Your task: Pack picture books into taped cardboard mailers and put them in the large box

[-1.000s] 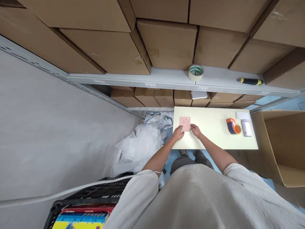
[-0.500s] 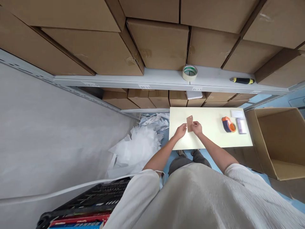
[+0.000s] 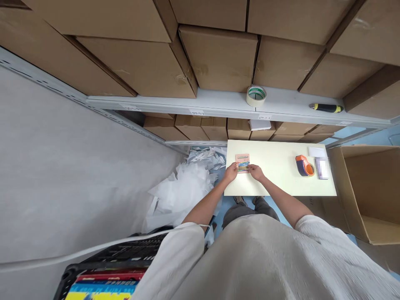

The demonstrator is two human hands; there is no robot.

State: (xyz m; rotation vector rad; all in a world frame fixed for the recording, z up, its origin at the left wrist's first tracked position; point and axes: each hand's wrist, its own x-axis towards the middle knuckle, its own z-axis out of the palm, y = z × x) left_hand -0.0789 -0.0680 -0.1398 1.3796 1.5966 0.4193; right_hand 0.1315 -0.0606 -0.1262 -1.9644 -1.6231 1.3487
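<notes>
A small pinkish-orange booklet [image 3: 243, 159] with a coloured picture on its cover faces up over the left part of the pale yellow tabletop [image 3: 271, 183]. My left hand [image 3: 231, 172] is closed on its left edge. At the right edge, my right hand [image 3: 256, 171] pinches it, with fingertips reaching over the cover. Whether the booklet rests on the tabletop or is held just above it, I cannot tell. To the right on the same table stands an orange and dark purple tape dispenser [image 3: 304, 166].
Cardboard boxes [image 3: 218, 58] fill the shelves ahead. A tape roll [image 3: 256, 96] and a black-yellow cutter [image 3: 326, 108] lie on the shelf edge. Crumpled white sheets [image 3: 181, 187] pile at left; an open carton [image 3: 371, 191] stands right. A black crate [image 3: 103, 260] holds colourful books at lower left.
The booklet has turned from a plain brownish side to its pictured cover and moved slightly left. My left hand now grips its edge. The whole view has shifted a little.
</notes>
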